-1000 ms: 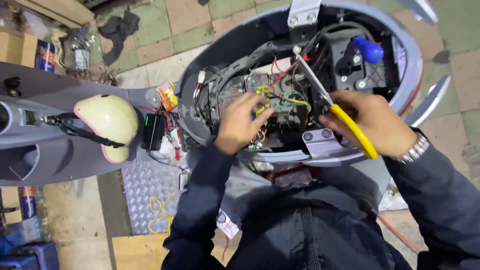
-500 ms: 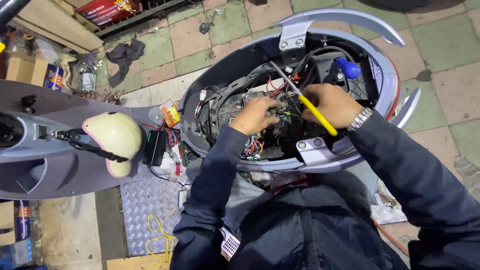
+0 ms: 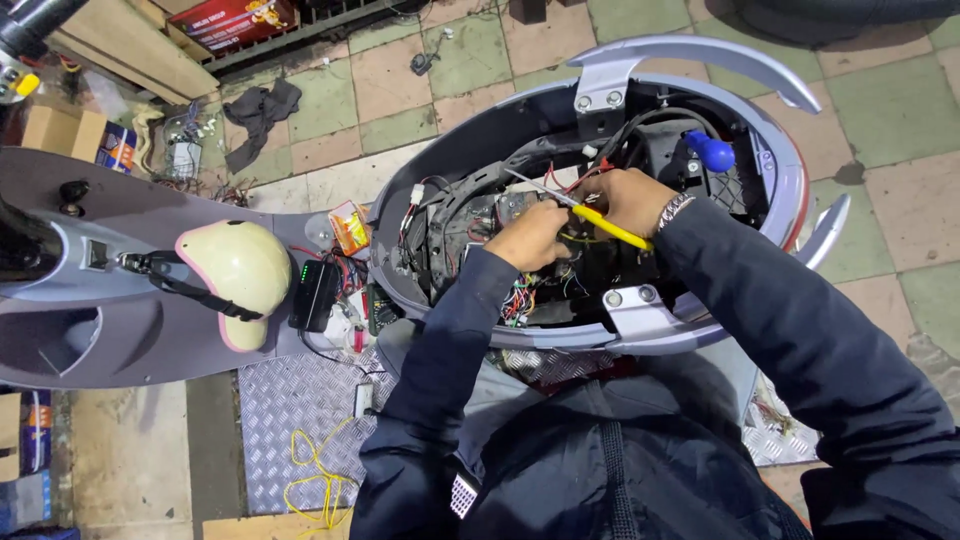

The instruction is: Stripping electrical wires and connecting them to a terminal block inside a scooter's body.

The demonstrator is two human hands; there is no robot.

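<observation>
Red rectangular sign [image 3: 232,20] with pale lettering and a picture, upper left, leaning behind wooden planks [image 3: 120,50]. Below it, a brown cardboard box [image 3: 55,130] with a blue-and-orange carton [image 3: 118,147] just beside it. Small orange packet [image 3: 350,228] lies at the scooter's footboard edge, near a black device with green lights [image 3: 313,295].

Floor: square tiles [image 3: 400,80] in faded pink and green, dirty joints. A dark rag [image 3: 262,110] and a tangle of loose wires [image 3: 185,150] lie on them at upper left. Under the person, diamond-pattern metal plate [image 3: 290,420] with a coil of yellow cable [image 3: 318,475] on it. Workshop setting, cluttered.

Grey-lilac scooter [image 3: 480,130] lies across the frame, seat removed, rear compartment open and full of multicoloured wiring [image 3: 520,300]. A blue bulb-shaped cap [image 3: 711,152] sits at the compartment's far side. Cream helmet [image 3: 235,272] with pink rim rests on the footboard.

Right hand [image 3: 628,200]: grip closed around a yellow-handled screwdriver [image 3: 600,222]; its metal shaft runs up-left across the compartment, tip among the wires. Metal watch [image 3: 672,210] at the wrist.

Left hand [image 3: 530,235]: fingers curled down into the wiring just beside the screwdriver shaft; whether the grip has hold of anything, cannot tell. Both sleeves dark.
</observation>
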